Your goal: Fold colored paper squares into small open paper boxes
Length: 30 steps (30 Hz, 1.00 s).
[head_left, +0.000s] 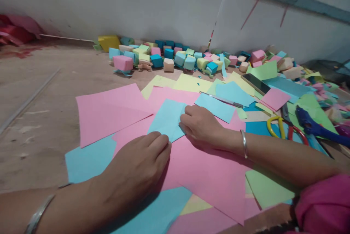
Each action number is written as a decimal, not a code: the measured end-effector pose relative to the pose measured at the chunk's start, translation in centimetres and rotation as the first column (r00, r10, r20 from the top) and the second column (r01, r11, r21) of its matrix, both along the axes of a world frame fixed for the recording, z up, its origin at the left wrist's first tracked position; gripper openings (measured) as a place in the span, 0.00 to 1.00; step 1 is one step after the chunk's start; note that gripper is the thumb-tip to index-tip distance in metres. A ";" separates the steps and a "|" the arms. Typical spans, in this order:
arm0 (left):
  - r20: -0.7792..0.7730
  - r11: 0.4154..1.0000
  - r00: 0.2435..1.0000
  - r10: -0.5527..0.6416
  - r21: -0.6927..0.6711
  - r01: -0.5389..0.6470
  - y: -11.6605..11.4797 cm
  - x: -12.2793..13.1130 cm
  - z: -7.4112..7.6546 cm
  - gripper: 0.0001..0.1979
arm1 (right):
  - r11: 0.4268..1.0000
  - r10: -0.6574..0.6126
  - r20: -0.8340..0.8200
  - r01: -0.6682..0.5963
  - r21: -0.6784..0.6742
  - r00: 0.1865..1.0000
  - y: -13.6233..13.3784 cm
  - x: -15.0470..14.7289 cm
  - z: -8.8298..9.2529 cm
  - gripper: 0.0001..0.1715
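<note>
A light blue sheet of paper (pixel 167 117) with a crease near its right side lies on larger pink paper (pixel 207 170). My right hand (pixel 201 124) has its fingers curled closed on the right edge of the blue sheet. At its lower left corner is my left hand (pixel 142 161), fingers bent together and pressed on the near edge; its fingertips are hidden under the knuckles. Just right of the blue sheet, a second light blue piece (pixel 214 107) lies flat, with a slim pointed tool (pixel 222 100) across it.
Many small folded paper boxes (pixel 168 53) line the wall. To the right lie a dark phone (pixel 256 83), scissors (pixel 284 124) with yellow and red handles, and a blue-handled tool (pixel 314 126). More pink paper (pixel 109 113) is at the left. A thin stick (pixel 217 18) leans on the wall.
</note>
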<state>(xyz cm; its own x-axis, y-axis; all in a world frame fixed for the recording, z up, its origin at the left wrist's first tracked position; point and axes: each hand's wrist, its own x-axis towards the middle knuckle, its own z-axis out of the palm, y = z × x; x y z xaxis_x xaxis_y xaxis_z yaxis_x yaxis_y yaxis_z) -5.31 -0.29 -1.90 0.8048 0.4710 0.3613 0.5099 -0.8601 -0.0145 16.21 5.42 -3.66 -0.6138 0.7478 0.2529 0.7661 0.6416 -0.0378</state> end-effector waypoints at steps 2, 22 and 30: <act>-0.036 1.000 0.999 -0.002 0.022 0.002 0.0 0.1 0.0 0.12 | 1.000 -0.004 0.008 0.004 -0.009 1.000 0.0 0.0 0.0 0.16; 0.011 0.994 0.998 0.065 -0.094 -0.064 0.1 0.1 0.4 0.12 | 0.998 -0.021 0.044 0.023 -0.053 0.999 0.1 -0.1 0.2 0.17; -0.056 0.997 0.996 0.068 -0.018 -0.069 0.6 0.5 0.1 0.09 | 0.999 -0.019 0.033 0.021 -0.048 0.999 0.0 -0.1 0.3 0.17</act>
<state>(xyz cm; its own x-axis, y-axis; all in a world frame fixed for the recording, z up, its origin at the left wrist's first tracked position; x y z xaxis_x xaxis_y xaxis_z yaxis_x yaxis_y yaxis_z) -4.83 0.28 -1.76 0.7890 0.5320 0.3072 0.5662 -0.8238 -0.0276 16.14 5.42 -3.40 -0.6060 0.7707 0.1968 0.7799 0.6243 -0.0434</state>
